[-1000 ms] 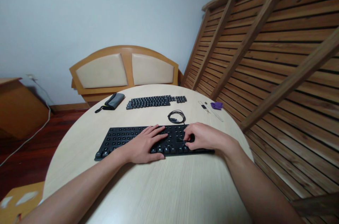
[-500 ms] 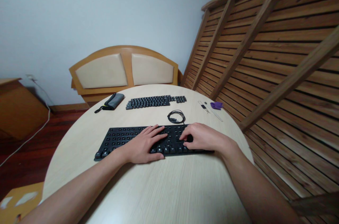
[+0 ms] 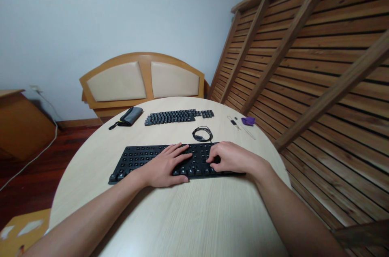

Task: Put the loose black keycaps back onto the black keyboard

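A black keyboard [image 3: 136, 159] lies along the table, most of its keycaps off and the switches bare; caps show along its front row. My left hand [image 3: 167, 166] rests flat across its middle with fingers spread. Over the right part of the board, my right hand [image 3: 227, 157] is curled, thumb and fingers bent close together at the keys. Whatever lies between those fingertips is too small or hidden to name. Behind the board sits its coiled black cable [image 3: 202, 133]. Farther back, loose black keycaps [image 3: 173, 116] are laid out in rows.
The round pale table [image 3: 182, 216] carries a grey-black pouch [image 3: 130, 116] at the far left. A wire puller with a black grip [image 3: 234, 122], a thin rod and a purple cloth [image 3: 248, 121] lie at the right. A slatted wooden panel [image 3: 304, 99] leans close on the right.
My right hand's fingertips have shifted very slightly over the keys. My left hand, the keyboard and the other things are where they were.
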The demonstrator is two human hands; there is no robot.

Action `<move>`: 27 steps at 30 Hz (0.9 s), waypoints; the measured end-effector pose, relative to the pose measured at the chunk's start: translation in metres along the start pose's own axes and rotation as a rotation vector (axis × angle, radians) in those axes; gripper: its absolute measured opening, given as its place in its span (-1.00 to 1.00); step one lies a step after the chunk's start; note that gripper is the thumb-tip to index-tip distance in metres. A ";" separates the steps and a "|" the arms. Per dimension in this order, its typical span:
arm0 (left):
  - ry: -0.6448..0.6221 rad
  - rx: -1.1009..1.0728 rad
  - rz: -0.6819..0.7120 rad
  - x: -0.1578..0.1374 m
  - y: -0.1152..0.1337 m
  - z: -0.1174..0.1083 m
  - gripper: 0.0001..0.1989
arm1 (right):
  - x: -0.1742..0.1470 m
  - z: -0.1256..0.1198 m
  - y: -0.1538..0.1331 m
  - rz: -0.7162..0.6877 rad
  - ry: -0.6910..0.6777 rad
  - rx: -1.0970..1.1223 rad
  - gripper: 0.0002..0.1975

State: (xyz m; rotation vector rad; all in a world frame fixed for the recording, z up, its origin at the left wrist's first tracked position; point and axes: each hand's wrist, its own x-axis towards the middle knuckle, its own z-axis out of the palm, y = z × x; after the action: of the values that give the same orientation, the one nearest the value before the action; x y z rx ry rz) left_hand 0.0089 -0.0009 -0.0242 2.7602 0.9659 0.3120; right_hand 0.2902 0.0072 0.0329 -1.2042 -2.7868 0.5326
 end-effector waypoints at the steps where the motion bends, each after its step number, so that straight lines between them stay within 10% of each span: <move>1: 0.000 -0.003 -0.001 0.000 0.000 0.000 -0.20 | 0.000 0.001 0.001 0.003 0.004 0.010 -0.77; 27: -0.008 -0.018 -0.017 0.000 0.000 0.001 -0.20 | 0.002 -0.001 0.002 0.127 -0.013 0.107 -0.84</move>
State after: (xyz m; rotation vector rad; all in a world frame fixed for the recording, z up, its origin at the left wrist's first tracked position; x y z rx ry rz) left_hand 0.0088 -0.0009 -0.0248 2.7331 0.9792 0.3049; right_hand 0.2897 0.0101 0.0328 -1.3644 -2.6666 0.6924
